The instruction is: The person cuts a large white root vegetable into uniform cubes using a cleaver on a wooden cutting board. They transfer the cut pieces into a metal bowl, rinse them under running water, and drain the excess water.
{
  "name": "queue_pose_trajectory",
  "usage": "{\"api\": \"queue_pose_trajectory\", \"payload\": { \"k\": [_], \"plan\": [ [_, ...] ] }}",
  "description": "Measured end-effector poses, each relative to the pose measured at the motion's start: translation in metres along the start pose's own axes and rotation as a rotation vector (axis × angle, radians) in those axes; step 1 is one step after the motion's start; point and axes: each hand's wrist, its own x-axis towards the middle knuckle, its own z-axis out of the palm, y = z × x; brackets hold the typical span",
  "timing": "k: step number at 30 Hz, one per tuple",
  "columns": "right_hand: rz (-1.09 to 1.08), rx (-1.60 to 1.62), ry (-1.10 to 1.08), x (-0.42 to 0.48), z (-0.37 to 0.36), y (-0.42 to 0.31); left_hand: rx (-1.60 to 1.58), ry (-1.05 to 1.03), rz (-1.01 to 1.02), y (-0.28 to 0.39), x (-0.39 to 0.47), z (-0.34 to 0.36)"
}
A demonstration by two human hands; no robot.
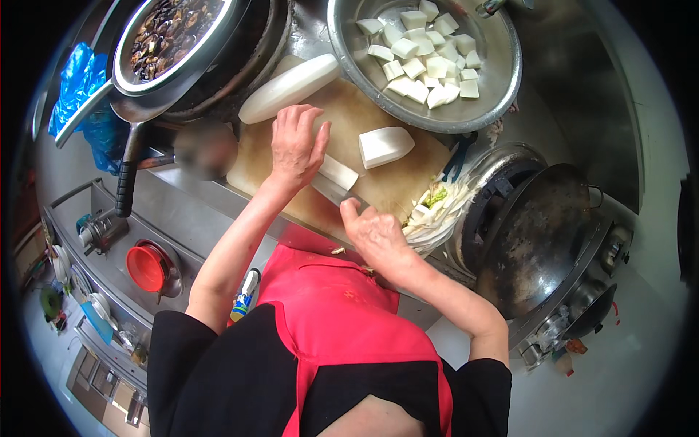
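My left hand (299, 143) is over the cutting board (404, 188), its thumb and fingers apart. Beside its thumb lies a long cut piece of peeled white radish (339, 172), partly covered. The knife (327, 191) is in my right hand (377, 229), its handle hidden by the fingers and its blade along that piece. A thick radish chunk (386, 147) sits to the right on the board, and a long peeled radish (289, 88) lies across the far left edge. White chunks (418, 65) fill part of a metal basin (494, 54) beyond.
White peelings (437, 224) and a dark-handled tool (460, 155) are at the board's right. Beyond them a large wok (538, 240) leans by a burner. At far left, a strainer of dark pieces (169, 38) rests over a wok with a black handle (125, 185), beside a blue plastic bag (82, 87).
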Motion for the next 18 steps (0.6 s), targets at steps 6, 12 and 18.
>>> {"api": "queue_pose_trajectory", "payload": {
  "k": [6, 12, 18],
  "plan": [
    [-0.031, 0.211, 0.126, -0.001, 0.05, 0.033, 0.063, 0.001, 0.05, 0.007, 0.006, 0.012],
    [0.048, 0.425, 0.17, -0.001, 0.053, 0.056, -0.33, 0.069, -0.174, 0.0, 0.007, -0.005],
    [0.041, 0.551, 0.556, -0.026, 0.054, 0.04, -0.376, -0.174, -0.095, -0.025, -0.054, -0.054]
  ]
}}
